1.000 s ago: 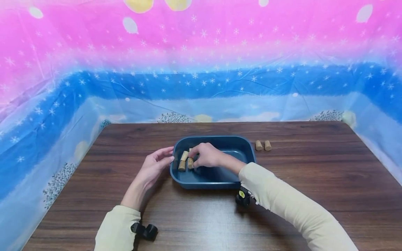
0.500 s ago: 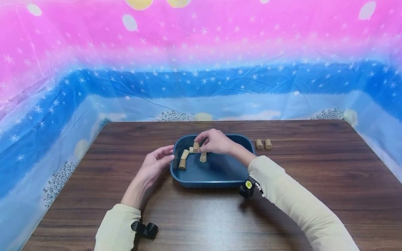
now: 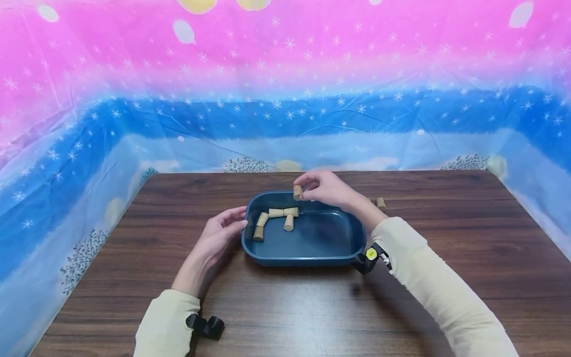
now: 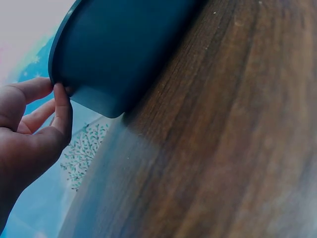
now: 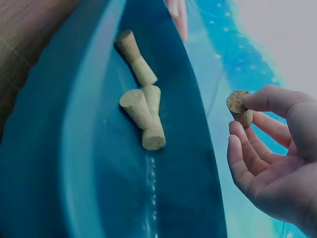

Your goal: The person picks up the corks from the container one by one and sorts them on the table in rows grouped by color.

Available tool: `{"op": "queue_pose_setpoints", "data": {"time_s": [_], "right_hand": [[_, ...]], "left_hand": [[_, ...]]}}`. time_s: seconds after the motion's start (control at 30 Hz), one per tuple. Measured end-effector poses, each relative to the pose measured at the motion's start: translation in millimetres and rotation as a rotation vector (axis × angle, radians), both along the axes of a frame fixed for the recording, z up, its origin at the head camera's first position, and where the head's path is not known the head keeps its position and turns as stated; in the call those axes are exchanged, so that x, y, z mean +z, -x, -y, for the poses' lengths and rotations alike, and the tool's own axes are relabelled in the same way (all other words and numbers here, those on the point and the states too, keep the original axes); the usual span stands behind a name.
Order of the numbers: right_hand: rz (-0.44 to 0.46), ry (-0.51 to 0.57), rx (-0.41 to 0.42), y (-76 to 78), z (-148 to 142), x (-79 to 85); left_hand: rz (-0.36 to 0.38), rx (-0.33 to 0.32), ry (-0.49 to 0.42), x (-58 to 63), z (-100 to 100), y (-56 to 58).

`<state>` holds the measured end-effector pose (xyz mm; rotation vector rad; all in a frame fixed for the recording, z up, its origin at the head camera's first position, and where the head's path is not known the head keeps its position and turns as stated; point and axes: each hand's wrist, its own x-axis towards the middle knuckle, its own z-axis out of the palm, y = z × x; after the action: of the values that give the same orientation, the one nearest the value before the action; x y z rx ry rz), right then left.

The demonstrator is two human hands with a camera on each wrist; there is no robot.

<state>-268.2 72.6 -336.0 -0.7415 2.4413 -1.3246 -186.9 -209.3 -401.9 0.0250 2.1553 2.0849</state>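
My right hand (image 3: 327, 188) pinches a small brown cork (image 3: 297, 192) between thumb and fingers, above the tray's far rim. The right wrist view shows that cork (image 5: 241, 108) with its speckled end facing the camera. The dark blue tray (image 3: 308, 259) stands on the table. Inside it, several corks lie end to end along the left and back: a darker cork (image 3: 258, 234), a pale one (image 3: 263, 219) and others, with one cork (image 3: 289, 222) pointing forward. At the left end my left hand (image 3: 217, 238) touches the rim with thumb and fingertips, fingers relaxed.
To the right of the tray, a cork (image 3: 380, 204) stands on the wooden table (image 3: 285, 312), with another mostly hidden behind my right wrist. A pink and blue cloth (image 3: 285, 119) hangs around the table's back and sides.
My right hand has picked up a cork from the tray's left part, lifted it and moved right and back over the far rim. The left hand stays at the tray's left end.
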Motion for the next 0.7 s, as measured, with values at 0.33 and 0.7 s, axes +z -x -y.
{"op": "queue_pose_setpoints", "data": {"time_s": [0.33, 0.7], "right_hand": [[0.021, 0.018, -0.051, 5.5, -31.4, 0.3], [0.051, 0.010, -0.149, 7.2, -72.4, 1.3]], "left_hand": [[-0.006, -0.001, -0.006, -0.9, -0.1, 0.8], [0.009, 0.005, -0.007, 0.2, -0.3, -0.2]]}}
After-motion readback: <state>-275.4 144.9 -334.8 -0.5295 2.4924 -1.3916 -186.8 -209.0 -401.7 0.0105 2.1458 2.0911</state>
